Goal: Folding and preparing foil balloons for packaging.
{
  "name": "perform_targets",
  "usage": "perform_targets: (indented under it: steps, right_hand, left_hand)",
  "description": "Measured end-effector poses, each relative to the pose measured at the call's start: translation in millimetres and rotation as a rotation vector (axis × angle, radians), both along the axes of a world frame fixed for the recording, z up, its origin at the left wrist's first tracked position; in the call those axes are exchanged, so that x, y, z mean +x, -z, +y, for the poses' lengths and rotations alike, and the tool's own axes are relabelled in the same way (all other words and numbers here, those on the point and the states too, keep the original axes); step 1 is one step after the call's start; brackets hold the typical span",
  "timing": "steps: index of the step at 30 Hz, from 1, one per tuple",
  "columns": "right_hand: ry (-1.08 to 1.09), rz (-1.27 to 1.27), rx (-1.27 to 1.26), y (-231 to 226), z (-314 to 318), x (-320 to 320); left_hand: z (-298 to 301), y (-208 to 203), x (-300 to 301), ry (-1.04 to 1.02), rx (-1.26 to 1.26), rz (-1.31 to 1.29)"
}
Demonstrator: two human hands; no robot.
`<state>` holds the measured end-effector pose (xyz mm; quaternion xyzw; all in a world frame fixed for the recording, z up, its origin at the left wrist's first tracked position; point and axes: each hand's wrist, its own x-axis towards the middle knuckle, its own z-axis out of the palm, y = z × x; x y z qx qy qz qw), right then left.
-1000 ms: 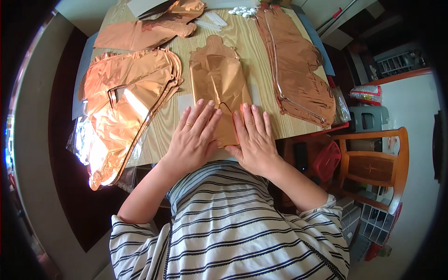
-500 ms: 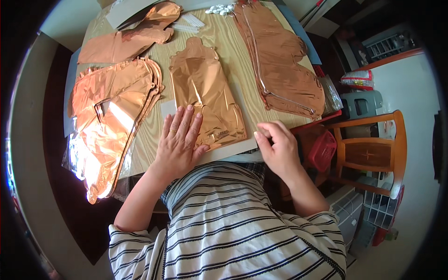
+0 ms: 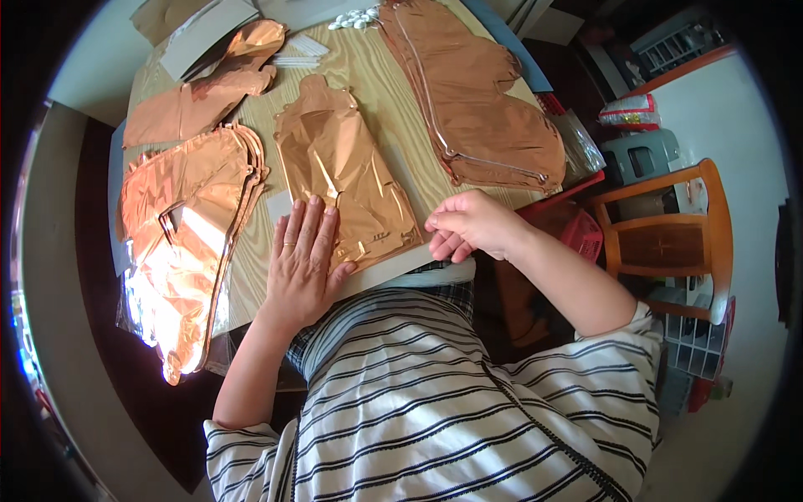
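Note:
A flat copper-coloured foil balloon [image 3: 339, 159], folded into a long shape with a rounded tab at its far end, lies on the table over a pale sheet [image 3: 385, 269]. My left hand [image 3: 303, 255] rests flat on its near left part, fingers stretched out, a ring on one of them. By the balloon's near right corner is my right hand [image 3: 468, 224], thumb and forefinger pinched together and the other fingers curled. Whether anything is between those fingertips cannot be made out.
Stacked copper foil balloons lie at left [image 3: 188, 226] and right [image 3: 477, 92]. At the far left, another foil piece [image 3: 196, 105] lies by grey card [image 3: 209, 38]. White straws [image 3: 301, 52] and small white pieces [image 3: 355, 17] sit at the back. A wooden chair [image 3: 669, 243] stands right.
My right hand has turned inward and moved left, closer to the balloon's near right corner, its forearm swinging outward. The left hand stays flat on the foil. The whole view has shifted slightly.

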<state>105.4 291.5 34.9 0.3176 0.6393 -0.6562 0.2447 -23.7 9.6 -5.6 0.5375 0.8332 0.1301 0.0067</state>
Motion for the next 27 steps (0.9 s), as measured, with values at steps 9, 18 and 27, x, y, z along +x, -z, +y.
perform_targets:
  steps: [9,18,27]
  right_hand:
    - [-0.057,-0.121,-0.073,-2.9,-4.5,-14.6]
    - [0.187,-0.027,-0.092,-1.0,-18.3,-18.1]
    - [0.150,0.053,0.027,7.6,-13.0,-40.3]
  left_hand:
    - [0.2,2.0,1.0,-0.005,-0.004,-0.003]
    - [1.8,0.8,2.1,-0.009,0.009,0.002]
    - [1.5,-1.6,2.7,-0.010,0.000,-0.009]
